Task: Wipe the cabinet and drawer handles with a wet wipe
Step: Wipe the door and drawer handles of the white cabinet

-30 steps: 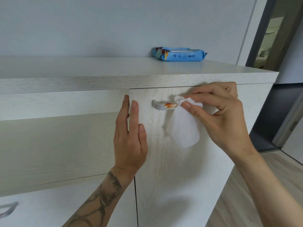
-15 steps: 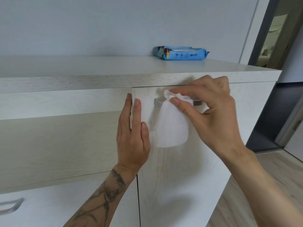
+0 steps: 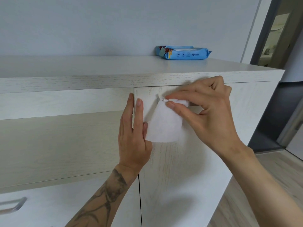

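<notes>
My right hand (image 3: pixel 211 115) pinches a white wet wipe (image 3: pixel 164 126) between thumb and fingers, wrapped over the left end of the metal handle on the pale wooden cabinet door (image 3: pixel 188 177). The wipe hangs down over the door and hides most of the handle; only a short stretch of the handle (image 3: pixel 194 104) shows under my palm. My left hand (image 3: pixel 133 136) lies flat with straight fingers against the door's left edge, just left of the wipe. A drawer handle (image 3: pixel 14 205) of grey metal shows at the lower left.
A blue pack of wet wipes (image 3: pixel 182 52) lies on the cabinet top (image 3: pixel 98 66) near the wall. To the right of the cabinet are a wooden floor (image 3: pixel 270 169) and a dark doorway (image 3: pixel 278 30).
My right hand has slid the wipe leftward along the door handle, covering the orange-stained left end that showed before. The left hand has stayed on the door edge.
</notes>
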